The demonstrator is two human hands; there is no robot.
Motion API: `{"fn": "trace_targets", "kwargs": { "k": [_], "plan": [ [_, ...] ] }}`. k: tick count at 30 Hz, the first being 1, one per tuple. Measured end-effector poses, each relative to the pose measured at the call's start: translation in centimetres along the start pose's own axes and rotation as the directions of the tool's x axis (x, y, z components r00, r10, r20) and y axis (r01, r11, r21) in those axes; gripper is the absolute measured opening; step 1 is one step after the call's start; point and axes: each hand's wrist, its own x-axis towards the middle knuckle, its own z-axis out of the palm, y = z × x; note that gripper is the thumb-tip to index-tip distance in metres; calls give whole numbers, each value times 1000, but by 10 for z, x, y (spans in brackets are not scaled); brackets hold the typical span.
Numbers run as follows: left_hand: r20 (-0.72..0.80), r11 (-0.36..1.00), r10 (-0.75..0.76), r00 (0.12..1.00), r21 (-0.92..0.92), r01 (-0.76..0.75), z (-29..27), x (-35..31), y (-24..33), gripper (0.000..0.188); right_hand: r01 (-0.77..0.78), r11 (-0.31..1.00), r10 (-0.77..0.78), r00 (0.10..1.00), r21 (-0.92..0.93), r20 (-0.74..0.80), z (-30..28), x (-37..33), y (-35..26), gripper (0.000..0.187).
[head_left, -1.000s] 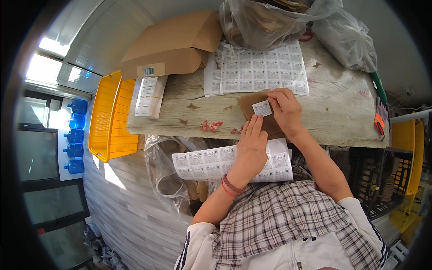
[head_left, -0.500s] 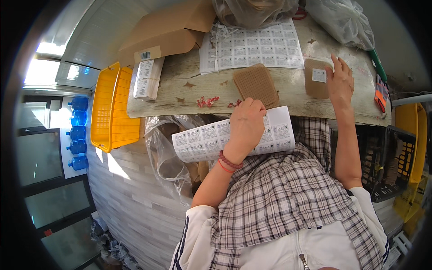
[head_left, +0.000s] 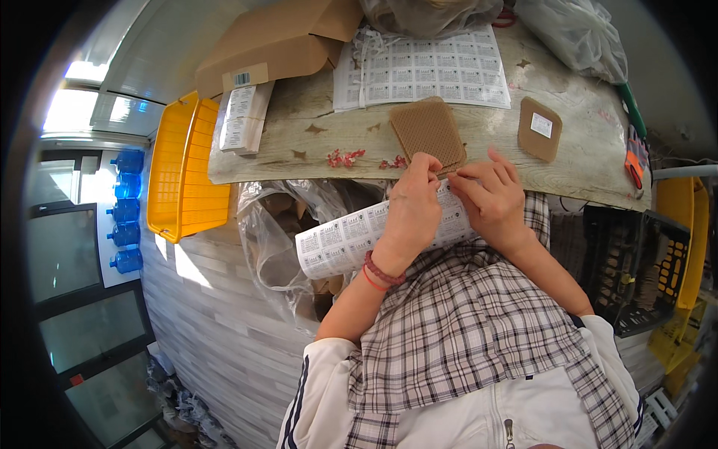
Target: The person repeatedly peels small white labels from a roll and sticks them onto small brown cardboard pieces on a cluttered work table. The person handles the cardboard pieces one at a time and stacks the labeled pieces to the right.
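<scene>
The sheet of stickers (head_left: 344, 241) is just below the front edge of the table (head_left: 284, 123), bent in a curve in front of the plaid apron (head_left: 464, 322). The left hand (head_left: 413, 209) lies across it, thumb and fingers together, clamped on its top edge. The right hand (head_left: 495, 206) is by the sheet's right end, with its fingers bent; I cannot tell if the fingertips are pinching anything. Just past the left hand, a stack of brown pads (head_left: 426, 131) sits on the table, close to the edge. Near the right side, one brown pad (head_left: 538, 148) lies alone with a small white sticker (head_left: 541, 125) on it. Farther back are big flat sticker sheets (head_left: 434, 71), with a clear bag (head_left: 430, 15) behind them. To the left are a cardboard box (head_left: 277, 45) and a bundle of paper strips (head_left: 243, 120). A yellow basket (head_left: 202, 165) is left of the table.
</scene>
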Motion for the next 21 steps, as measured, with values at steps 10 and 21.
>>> {"fn": "trace_targets", "kwargs": {
  "k": [10,21],
  "plan": [
    [3,1000,22,1000,-11,-22,4,1,-10,19,85,996,-84,996,-27,37,3,-9,3,18],
    [13,993,113,994,28,-113,6,1,-6,20,-555,782,457,820,283,344,4,1,5,15]
  ]
}}
